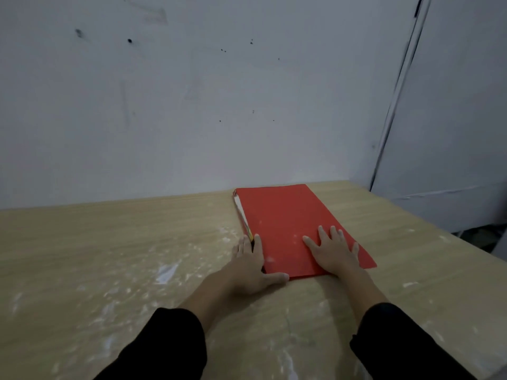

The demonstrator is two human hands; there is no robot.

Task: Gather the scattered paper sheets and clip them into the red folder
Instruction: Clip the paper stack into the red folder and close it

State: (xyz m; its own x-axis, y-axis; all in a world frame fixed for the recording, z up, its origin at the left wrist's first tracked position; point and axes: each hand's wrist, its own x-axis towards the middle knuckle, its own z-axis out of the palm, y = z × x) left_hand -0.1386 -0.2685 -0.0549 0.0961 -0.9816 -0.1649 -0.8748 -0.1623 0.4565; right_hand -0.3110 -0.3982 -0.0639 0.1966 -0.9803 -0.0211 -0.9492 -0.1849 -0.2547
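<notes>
My left hand (251, 266) lies at the near-left corner of the red folder (288, 215), fingers straight and close together. The folder lies shut on the table (109, 242), right of centre near the wall, with white paper (239, 205) showing along its left edge. My right hand (333, 252) lies flat on the cover, fingers spread.

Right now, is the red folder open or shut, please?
Shut: the folder lies flat under the right hand, white paper showing along one long edge.

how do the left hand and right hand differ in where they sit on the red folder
The left hand lies mostly on the light wooden table, framing the near-left corner of the closed red folder, thumb along its near edge. The right hand lies on the red cover, fingers spread. Both are flat and open.
</notes>
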